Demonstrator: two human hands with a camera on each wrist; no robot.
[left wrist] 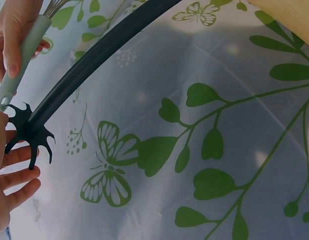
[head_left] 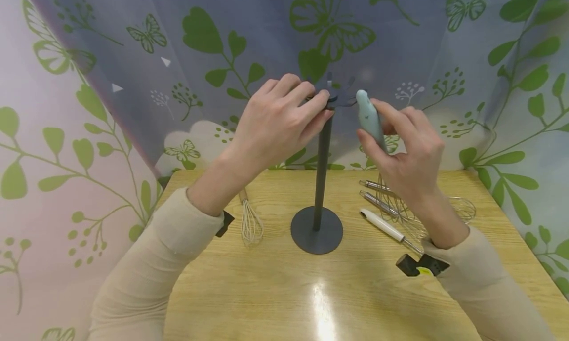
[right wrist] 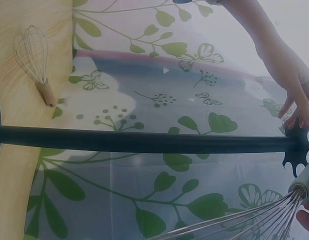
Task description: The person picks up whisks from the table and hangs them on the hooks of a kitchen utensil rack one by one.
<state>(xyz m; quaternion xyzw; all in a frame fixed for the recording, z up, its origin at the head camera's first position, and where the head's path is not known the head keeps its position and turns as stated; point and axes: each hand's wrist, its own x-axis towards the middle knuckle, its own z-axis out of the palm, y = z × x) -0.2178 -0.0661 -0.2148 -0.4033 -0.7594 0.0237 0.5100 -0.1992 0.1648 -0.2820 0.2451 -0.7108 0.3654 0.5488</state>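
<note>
A dark utensil stand with a round base rises from the table. Its ring of curved hooks is at the top, where my left hand grips it; some of those fingers stretch out beneath the hooks. My right hand holds a whisk by its pale blue-green handle between thumb and fingers. The handle's holed end points up, right beside one hook; whether the hook has entered the hole, I cannot tell. Metal wires hang from the handle's lower end in the right wrist view.
A wooden-handled whisk lies left of the stand's base. To the right are two whisks with metal handles and a white-handled utensil, partly behind my right arm. A patterned curtain hangs behind the table.
</note>
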